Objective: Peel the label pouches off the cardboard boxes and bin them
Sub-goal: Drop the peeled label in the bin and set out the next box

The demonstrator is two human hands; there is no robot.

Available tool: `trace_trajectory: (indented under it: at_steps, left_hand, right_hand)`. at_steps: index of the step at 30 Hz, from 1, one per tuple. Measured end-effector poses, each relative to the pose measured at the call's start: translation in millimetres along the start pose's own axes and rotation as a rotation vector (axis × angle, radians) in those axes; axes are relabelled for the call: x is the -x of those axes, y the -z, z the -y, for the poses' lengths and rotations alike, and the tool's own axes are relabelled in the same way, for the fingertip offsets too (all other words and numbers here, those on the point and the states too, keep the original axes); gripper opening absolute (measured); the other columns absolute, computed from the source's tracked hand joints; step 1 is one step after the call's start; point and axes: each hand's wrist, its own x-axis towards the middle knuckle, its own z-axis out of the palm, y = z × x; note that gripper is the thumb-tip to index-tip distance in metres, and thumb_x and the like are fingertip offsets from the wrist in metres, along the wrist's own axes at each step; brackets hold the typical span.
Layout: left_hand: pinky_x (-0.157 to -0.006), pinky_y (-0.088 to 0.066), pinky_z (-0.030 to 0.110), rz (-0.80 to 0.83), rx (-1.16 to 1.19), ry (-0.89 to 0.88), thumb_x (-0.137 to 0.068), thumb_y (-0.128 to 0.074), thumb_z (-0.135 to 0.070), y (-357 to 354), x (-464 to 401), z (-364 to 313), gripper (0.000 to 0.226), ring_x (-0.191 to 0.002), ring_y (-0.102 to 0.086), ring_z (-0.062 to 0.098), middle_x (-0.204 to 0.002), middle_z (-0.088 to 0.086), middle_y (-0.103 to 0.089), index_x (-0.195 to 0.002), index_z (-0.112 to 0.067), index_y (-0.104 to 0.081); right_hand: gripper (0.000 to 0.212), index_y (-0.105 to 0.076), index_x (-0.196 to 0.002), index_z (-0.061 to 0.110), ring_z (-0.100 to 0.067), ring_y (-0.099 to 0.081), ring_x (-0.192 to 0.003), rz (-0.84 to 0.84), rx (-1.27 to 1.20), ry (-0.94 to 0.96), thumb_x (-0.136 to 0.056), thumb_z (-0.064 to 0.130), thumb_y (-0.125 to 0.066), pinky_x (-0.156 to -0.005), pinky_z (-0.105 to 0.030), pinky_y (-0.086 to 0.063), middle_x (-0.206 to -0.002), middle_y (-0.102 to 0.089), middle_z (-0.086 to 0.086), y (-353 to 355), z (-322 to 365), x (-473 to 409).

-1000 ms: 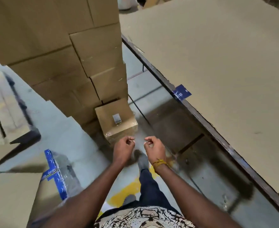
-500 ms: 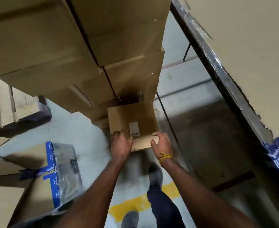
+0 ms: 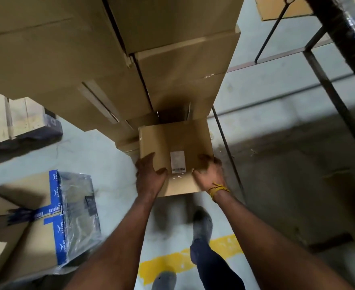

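Note:
A small brown cardboard box point(image 3: 172, 141) sits at the foot of a tall stack of cardboard boxes point(image 3: 109, 49). On its top face is a clear label pouch point(image 3: 177, 162) holding a white slip with a barcode. My left hand point(image 3: 150, 176) grips the box's near left corner, with the thumb lying on top beside the pouch. At the near right corner my right hand point(image 3: 209, 171) grips the box, fingers curled over its edge. Neither hand touches the pouch.
A box wrapped in plastic with blue tape point(image 3: 53, 222) lies on the floor at the left. A dark metal table frame point(image 3: 335, 97) stands at the right. A wooden pallet point(image 3: 15, 120) is at the far left. My feet stand on a yellow floor line point(image 3: 172, 262).
Both hands went from hanging in front of the small box to taking hold of its near corners. The view has dropped closer to the box.

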Motion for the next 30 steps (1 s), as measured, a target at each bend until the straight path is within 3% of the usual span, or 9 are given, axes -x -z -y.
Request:
trace_trajectory:
  at_steps: [4, 8, 13, 22, 30]
  left_hand:
    - [-0.100, -0.047, 0.042, -0.095, 0.023, -0.011, -0.081, -0.069, -0.039, 21, 40, -9, 0.060, -0.124, -0.049, 0.035, -0.144, 0.005, -0.038, -0.138, -0.036, -0.049]
    - [-0.103, -0.042, 0.043, -0.222, 0.113, -0.140, -0.078, -0.076, -0.028, 60, 109, -25, 0.050, -0.123, -0.049, 0.033, -0.128, 0.011, -0.056, -0.126, -0.022, -0.064]
    - [-0.105, -0.043, 0.044, -0.259, 0.180, -0.176, -0.079, -0.074, -0.036, 130, 197, -41, 0.048, -0.127, -0.044, 0.034, -0.146, 0.009, -0.038, -0.125, -0.035, -0.063]
    - [-0.102, -0.043, 0.044, -0.301, 0.178, -0.469, -0.082, -0.074, -0.042, 256, 355, -80, 0.044, -0.125, -0.044, 0.029, -0.149, 0.004, -0.037, -0.124, -0.041, -0.062]
    - [-0.110, -0.038, 0.048, -0.195, 0.189, -0.769, -0.086, -0.070, -0.043, 330, 474, -174, 0.044, -0.129, -0.039, 0.027, -0.151, 0.004, -0.033, -0.129, -0.047, -0.058]
  right_hand:
    - [0.048, -0.060, -0.126, 0.038, -0.036, -0.040, -0.133, -0.128, -0.005, 0.033, -0.080, 0.039, -0.071, -0.111, -0.046, -0.036, -0.147, -0.039, -0.011, 14, 11, 40]
    - [0.045, -0.060, -0.123, 0.040, -0.034, -0.038, -0.134, -0.234, -0.015, 0.047, -0.080, 0.038, -0.072, -0.110, -0.048, -0.035, -0.149, -0.035, -0.009, 44, 36, 115]
    - [0.045, -0.061, -0.122, 0.038, -0.034, -0.044, -0.126, -0.380, -0.068, 0.088, -0.079, 0.036, -0.073, -0.106, -0.046, -0.036, -0.143, -0.039, -0.008, 92, 72, 227]
    - [0.043, -0.061, -0.121, 0.041, -0.031, -0.043, -0.125, -0.630, -0.133, 0.101, -0.080, 0.038, -0.074, -0.106, -0.043, -0.034, -0.141, -0.039, -0.006, 183, 118, 431]
    - [0.047, -0.056, -0.128, 0.043, -0.031, -0.038, -0.132, -0.846, -0.130, 0.067, -0.083, 0.045, -0.070, -0.108, -0.043, -0.033, -0.142, -0.039, -0.010, 300, 128, 557]
